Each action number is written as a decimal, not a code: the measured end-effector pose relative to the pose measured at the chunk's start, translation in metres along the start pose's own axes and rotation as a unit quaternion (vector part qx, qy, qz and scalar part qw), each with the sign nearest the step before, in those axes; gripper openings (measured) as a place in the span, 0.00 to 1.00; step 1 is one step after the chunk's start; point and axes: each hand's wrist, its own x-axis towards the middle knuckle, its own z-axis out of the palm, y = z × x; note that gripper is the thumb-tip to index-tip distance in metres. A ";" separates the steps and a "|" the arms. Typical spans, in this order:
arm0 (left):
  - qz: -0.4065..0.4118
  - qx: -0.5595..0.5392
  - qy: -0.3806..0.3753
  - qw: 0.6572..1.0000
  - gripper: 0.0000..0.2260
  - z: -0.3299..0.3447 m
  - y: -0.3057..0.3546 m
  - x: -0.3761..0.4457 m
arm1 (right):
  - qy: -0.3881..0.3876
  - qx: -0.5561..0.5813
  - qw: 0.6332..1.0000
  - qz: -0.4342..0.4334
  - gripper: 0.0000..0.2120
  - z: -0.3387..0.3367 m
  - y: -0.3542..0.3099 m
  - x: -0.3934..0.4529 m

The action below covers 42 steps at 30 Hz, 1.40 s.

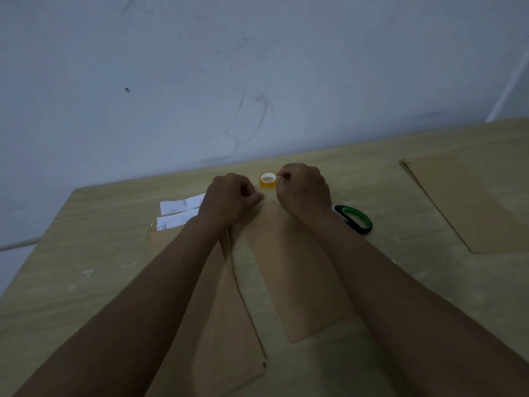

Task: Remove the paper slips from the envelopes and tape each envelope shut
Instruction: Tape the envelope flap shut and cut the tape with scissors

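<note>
A brown envelope lies lengthwise in the middle of the table, its far end under my hands. My left hand is curled, thumb and forefinger pinched together at the envelope's far left corner. My right hand is curled just past the far end and pinches a small pale glint that looks like a clear tape strip. The strip itself is too faint to follow between the hands. A yellow tape roll stands right behind them. Two white paper slips lie to the left.
Green-handled scissors lie just right of my right wrist. A stack of brown envelopes sits under my left forearm, another stack at the far right. The wall rises directly behind the wooden table.
</note>
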 end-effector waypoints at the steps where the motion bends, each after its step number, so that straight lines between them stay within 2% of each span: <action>1: -0.003 0.014 -0.020 1.000 0.08 0.001 0.001 -0.005 | -0.016 -0.009 1.000 0.009 0.10 -0.003 0.002 -0.003; 4: -0.013 0.046 -0.032 0.998 0.08 0.000 0.007 -0.021 | -0.083 -0.040 0.995 0.033 0.11 -0.015 0.006 -0.015; 6: -0.023 0.056 -0.023 0.998 0.10 -0.002 0.009 -0.028 | -0.113 -0.055 0.992 0.030 0.17 -0.020 0.007 -0.022; 10: -0.082 0.064 -0.048 0.993 0.18 -0.003 0.013 -0.029 | -0.129 -0.117 0.985 0.018 0.21 -0.024 0.006 -0.036; 13: -0.141 -0.006 -0.099 0.985 0.15 -0.008 0.017 -0.025 | -0.111 -0.108 0.988 0.002 0.22 -0.020 0.008 -0.041; 16: -0.173 -0.102 -0.114 0.973 0.07 -0.011 0.022 -0.026 | -0.107 -0.093 0.990 -0.001 0.25 -0.018 0.010 -0.044; 19: -0.179 -0.226 -0.084 0.954 0.04 -0.016 0.023 -0.030 | -0.085 -0.019 0.996 0.030 0.27 -0.016 0.015 -0.043; 21: -0.186 -0.318 -0.081 0.926 0.03 -0.020 0.023 -0.031 | -0.036 0.099 0.992 0.067 0.19 -0.019 0.017 -0.041; 23: -0.190 -0.392 -0.077 0.897 0.04 -0.027 0.024 -0.033 | 0.006 0.210 0.973 0.096 0.11 -0.024 0.015 -0.037; 25: -0.193 -0.449 -0.062 0.870 0.08 -0.033 0.026 -0.032 | 0.026 0.281 0.953 0.108 0.10 -0.032 0.011 -0.033; 28: -0.195 -0.506 -0.047 0.839 0.05 -0.036 0.036 -0.033 | 0.035 0.366 0.920 0.136 0.11 -0.041 0.008 -0.028; 32: -0.192 -0.543 -0.002 0.818 0.05 -0.033 0.050 -0.033 | 0.030 0.383 0.911 0.149 0.11 -0.052 0.009 -0.027; 35: -0.216 -0.570 0.058 0.791 0.06 -0.030 0.066 -0.029 | 0.003 0.341 0.928 0.147 0.18 -0.060 0.014 -0.029; 37: -0.230 -0.577 0.084 0.779 0.06 -0.025 0.079 -0.025 | 0.001 0.328 0.935 0.138 0.18 -0.065 0.022 -0.032; 40: -0.229 -0.574 0.057 0.784 0.07 -0.011 0.096 -0.022 | 0.036 0.316 0.940 0.127 0.13 -0.076 0.039 -0.033; 42: -0.220 -0.559 0.031 0.799 0.12 0.001 0.109 -0.024 | 0.064 0.304 0.941 0.134 0.13 -0.089 0.051 -0.030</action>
